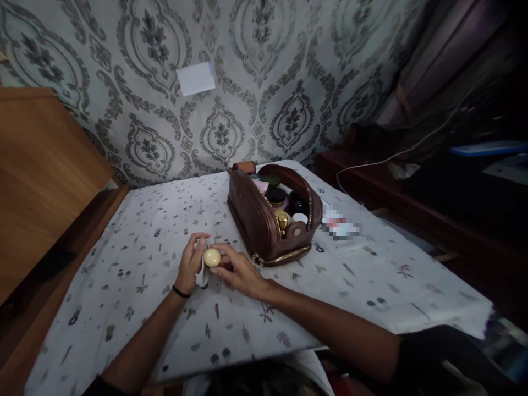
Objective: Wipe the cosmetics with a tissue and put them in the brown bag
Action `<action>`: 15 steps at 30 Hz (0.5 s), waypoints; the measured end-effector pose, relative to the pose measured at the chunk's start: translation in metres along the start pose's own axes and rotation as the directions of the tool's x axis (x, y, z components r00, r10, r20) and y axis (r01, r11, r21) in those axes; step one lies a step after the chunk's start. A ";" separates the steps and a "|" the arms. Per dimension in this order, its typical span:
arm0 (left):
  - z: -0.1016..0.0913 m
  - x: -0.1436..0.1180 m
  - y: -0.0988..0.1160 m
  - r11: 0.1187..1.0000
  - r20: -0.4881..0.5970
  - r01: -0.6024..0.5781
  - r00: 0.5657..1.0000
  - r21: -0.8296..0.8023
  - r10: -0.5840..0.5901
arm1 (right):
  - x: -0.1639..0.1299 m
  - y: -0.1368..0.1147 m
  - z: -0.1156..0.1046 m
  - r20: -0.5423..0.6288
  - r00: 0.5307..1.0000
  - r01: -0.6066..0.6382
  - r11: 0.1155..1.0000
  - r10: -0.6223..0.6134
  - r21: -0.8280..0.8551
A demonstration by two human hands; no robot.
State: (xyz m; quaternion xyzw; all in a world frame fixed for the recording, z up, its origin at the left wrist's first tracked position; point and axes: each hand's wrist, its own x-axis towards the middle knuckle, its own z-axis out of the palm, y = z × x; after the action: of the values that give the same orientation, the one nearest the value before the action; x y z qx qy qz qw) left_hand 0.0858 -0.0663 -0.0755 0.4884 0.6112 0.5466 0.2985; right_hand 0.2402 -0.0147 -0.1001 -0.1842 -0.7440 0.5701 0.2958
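Note:
Above the table, my right hand (243,272) grips a small round container with a shiny cream-yellow top (212,257). My left hand (192,261) is curled around a white cloth or tissue (202,276), pressed against the container's left side. Most of the container's body is hidden by the fingers. Just beyond my right hand stands a brown leather toiletry bag (256,220), its zipped top lying open. Inside it are a black-lidded jar (276,195), a gold cap (282,220), a white lid (300,218) and several other cosmetic containers.
A white patterned cloth covers the table (144,231). Right of the bag lies a blurred-out item (340,223). A wooden panel (49,176) rises at the left; a dark red ledge with a white cable (383,163) runs along the right. Patterned wallpaper is behind.

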 end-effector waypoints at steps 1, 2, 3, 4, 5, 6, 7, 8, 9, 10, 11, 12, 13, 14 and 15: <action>0.001 -0.001 0.000 1.000 -0.010 -0.021 1.000 0.007 0.021 | 0.001 0.000 0.000 -0.031 0.999 -0.021 1.000 0.021 0.007; 0.002 -0.002 0.000 0.999 -0.016 -0.042 0.999 0.020 0.042 | 0.001 -0.001 0.000 -0.068 0.997 -0.038 0.999 0.038 0.007; 0.003 -0.003 0.001 0.998 -0.013 -0.057 0.998 0.033 0.057 | 0.002 -0.001 0.000 -0.103 0.993 -0.051 0.999 0.051 0.003; 0.005 -0.004 0.001 0.997 0.000 -0.064 0.998 0.043 0.064 | 0.002 -0.002 -0.001 -0.131 0.990 -0.059 0.998 0.058 -0.007; 0.005 -0.005 0.001 0.997 0.016 -0.063 0.998 0.046 0.063 | 0.001 -0.003 -0.001 -0.146 0.988 -0.060 0.998 0.057 -0.021; 0.006 -0.006 0.000 0.997 0.032 -0.055 0.998 0.044 0.054 | 0.001 -0.003 -0.001 -0.144 0.988 -0.054 0.998 0.048 -0.037; 0.006 -0.006 0.000 0.998 0.041 -0.045 0.998 0.037 0.044 | 0.000 -0.004 -0.001 -0.127 0.991 -0.039 0.998 0.032 -0.054; 0.005 -0.005 -0.001 0.999 0.042 -0.037 0.998 0.026 0.036 | -0.001 -0.005 0.000 -0.101 0.995 -0.018 0.998 0.011 -0.067; 0.004 -0.004 -0.002 0.999 0.032 -0.032 0.999 0.013 0.031 | -0.002 -0.005 0.000 -0.064 0.998 0.007 0.997 -0.012 -0.073; 0.002 -0.003 -0.003 1.000 0.019 -0.026 0.999 -0.002 0.026 | -0.003 -0.005 0.000 -0.020 0.999 0.028 0.998 -0.029 -0.065; 0.001 -0.001 -0.005 1.000 0.014 -0.018 1.000 -0.015 0.019 | -0.003 -0.005 0.000 0.023 0.999 0.038 0.998 -0.037 -0.044; -0.001 0.000 -0.006 1.000 0.012 -0.010 1.000 -0.026 0.010 | -0.003 -0.005 0.001 0.054 0.998 0.039 0.999 -0.038 -0.017; -0.002 0.001 -0.007 0.999 0.011 -0.003 1.000 -0.034 0.003 | -0.003 -0.004 0.001 0.068 0.997 0.035 0.999 -0.036 0.008; -0.002 0.001 -0.007 0.999 0.013 0.002 1.000 -0.038 -0.002 | -0.002 -0.003 0.001 0.061 0.998 0.030 0.999 -0.032 0.024; -0.002 0.001 -0.007 0.999 0.012 0.003 1.000 -0.040 -0.002 | -0.001 -0.003 0.001 0.033 0.999 0.026 0.999 -0.027 0.029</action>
State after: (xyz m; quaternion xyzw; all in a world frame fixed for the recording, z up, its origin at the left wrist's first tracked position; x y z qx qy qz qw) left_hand 0.0820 -0.0657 -0.0812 0.4848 0.5989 0.5556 0.3124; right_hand 0.2399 -0.0167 -0.0980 -0.1605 -0.7430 0.5797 0.2934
